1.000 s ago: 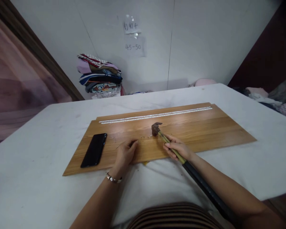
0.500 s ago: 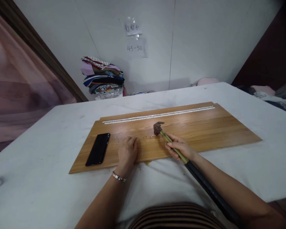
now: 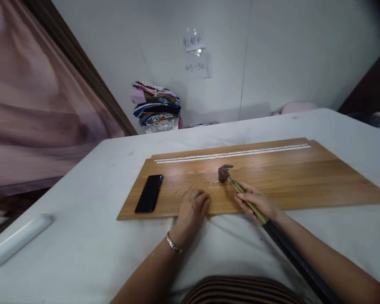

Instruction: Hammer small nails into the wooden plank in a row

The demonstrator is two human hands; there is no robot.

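A long wooden board lies on the white table. My right hand is closed round the shaft of a hammer, whose head rests on the board near several small nails. My left hand lies knuckles up at the board's near edge with its fingers curled under; whether they hold anything is hidden. A few loose nails lie just left of it. A bracelet sits on my left wrist.
A black phone lies on the board's left end. A pale strip runs along the board's far edge. A white bar-shaped object rests on the table at left. Folded clothes are stacked by the wall.
The view has swung left, so board and hands sit further right in frame. My left hand has drawn back towards the board's near edge. The hammer has stayed down.
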